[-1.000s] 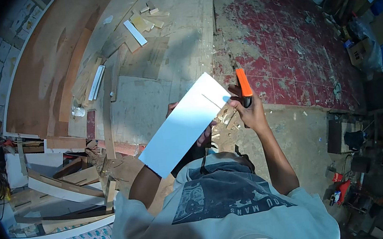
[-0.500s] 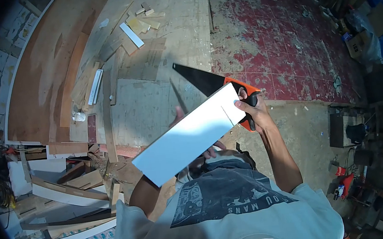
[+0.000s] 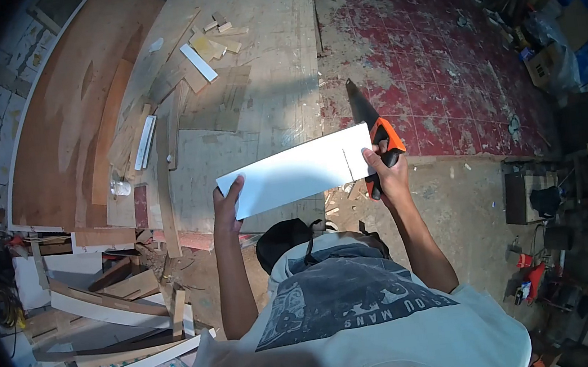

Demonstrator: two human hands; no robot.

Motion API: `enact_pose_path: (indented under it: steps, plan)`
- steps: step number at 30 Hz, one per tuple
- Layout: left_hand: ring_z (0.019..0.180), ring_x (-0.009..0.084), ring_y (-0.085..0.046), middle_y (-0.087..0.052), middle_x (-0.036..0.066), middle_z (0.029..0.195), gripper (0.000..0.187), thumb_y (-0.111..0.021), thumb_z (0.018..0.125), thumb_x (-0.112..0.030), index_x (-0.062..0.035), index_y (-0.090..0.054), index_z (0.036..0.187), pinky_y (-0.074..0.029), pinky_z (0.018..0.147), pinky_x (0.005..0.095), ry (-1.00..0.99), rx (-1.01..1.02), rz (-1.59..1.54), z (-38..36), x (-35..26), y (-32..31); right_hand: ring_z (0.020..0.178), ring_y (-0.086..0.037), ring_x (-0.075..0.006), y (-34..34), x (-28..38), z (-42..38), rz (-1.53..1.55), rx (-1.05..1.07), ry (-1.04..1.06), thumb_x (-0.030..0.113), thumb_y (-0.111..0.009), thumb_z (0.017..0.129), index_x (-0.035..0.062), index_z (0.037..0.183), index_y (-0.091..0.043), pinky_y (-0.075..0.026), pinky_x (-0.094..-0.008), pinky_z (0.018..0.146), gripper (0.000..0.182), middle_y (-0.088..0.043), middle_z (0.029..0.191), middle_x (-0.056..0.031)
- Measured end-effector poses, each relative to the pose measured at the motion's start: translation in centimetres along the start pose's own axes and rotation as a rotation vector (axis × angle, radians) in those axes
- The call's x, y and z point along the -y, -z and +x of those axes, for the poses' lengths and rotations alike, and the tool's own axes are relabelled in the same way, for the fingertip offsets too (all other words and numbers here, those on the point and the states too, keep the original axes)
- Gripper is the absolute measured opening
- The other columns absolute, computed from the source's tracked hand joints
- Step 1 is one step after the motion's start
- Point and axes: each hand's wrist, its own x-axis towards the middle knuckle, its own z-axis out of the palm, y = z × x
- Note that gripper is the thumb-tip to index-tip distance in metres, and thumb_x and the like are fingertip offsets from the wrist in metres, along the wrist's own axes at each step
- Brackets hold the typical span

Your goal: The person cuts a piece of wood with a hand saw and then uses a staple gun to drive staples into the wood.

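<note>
A white rectangular board point(image 3: 293, 173) with a dark line drawn across it near its right end is held out in front of my body. My left hand point(image 3: 227, 204) grips its left end, thumb on top. At the right end, my right hand point(image 3: 388, 173) pinches the board with the thumb on its face. That same hand also holds the orange and black handle of a hand saw point(image 3: 363, 107), whose blade points forward, away from me, beyond the board.
A wooden worktable point(image 3: 273, 62) lies ahead with small wood offcuts point(image 3: 208, 46) and white strips point(image 3: 146, 142) on it. Brown sheets point(image 3: 69, 122) lean at the left. Curved boards point(image 3: 109, 310) are piled at the lower left. Red worn tiles point(image 3: 425, 60) cover the floor ahead right.
My left hand has come from beneath the board to its left end. The board is turned closer to level across the view, and the saw blade has swung from pointing left to pointing forward.
</note>
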Motion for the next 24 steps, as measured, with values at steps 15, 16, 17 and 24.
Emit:
enact_pose_path:
  steps: [15, 16, 17, 24]
  plan:
    - [0.078, 0.0157, -0.064, -0.065, 0.01, 0.091, 0.045, -0.078, 0.078, -0.029, 0.0038, -0.059, 0.103, -0.053, 0.067, 0.0288, 0.037, 0.163, 0.136, 1.7, -0.5, -1.1, 0.063, -0.048, -0.0064, 3.2, 0.9, -1.7, -0.478, 0.137, -0.01, 0.011, -0.074, 0.083, 0.005, 0.086, -0.05, -0.041, -0.0242, 0.055, 0.025, -0.05, 0.069, 0.0027]
    - [0.078, 0.0159, -0.064, -0.065, 0.011, 0.091, 0.044, -0.078, 0.079, -0.028, 0.0038, -0.059, 0.103, -0.053, 0.066, 0.0287, 0.048, 0.161, 0.128, 1.7, -0.3, -1.2, 0.063, -0.048, -0.0064, 3.3, 1.0, -1.7, -0.456, 0.144, -0.013, 0.011, -0.074, 0.083, 0.0046, 0.086, -0.051, -0.041, -0.0241, 0.054, 0.025, -0.05, 0.069, 0.0026]
    - [0.077, 0.016, -0.064, -0.065, 0.011, 0.091, 0.044, -0.078, 0.079, -0.028, 0.0038, -0.059, 0.102, -0.053, 0.065, 0.0286, 0.06, 0.157, 0.12, 1.6, -0.1, -1.3, 0.062, -0.047, -0.0064, 3.5, 1.1, -1.7, -0.433, 0.151, -0.017, 0.01, -0.074, 0.083, 0.0043, 0.086, -0.051, -0.04, -0.024, 0.054, 0.024, -0.049, 0.07, 0.0024]
    - [0.077, 0.0155, -0.064, -0.065, 0.01, 0.09, 0.042, -0.077, 0.079, -0.027, 0.0034, -0.059, 0.102, -0.053, 0.064, 0.0286, 0.07, 0.16, 0.101, 1.5, 0.8, -1.8, 0.063, -0.047, -0.0069, 4.3, 0.8, -1.2, -0.491, 0.142, 0.004, 0.011, -0.075, 0.081, 0.0039, 0.086, -0.052, -0.041, -0.024, 0.054, 0.025, -0.049, 0.071, 0.0017]
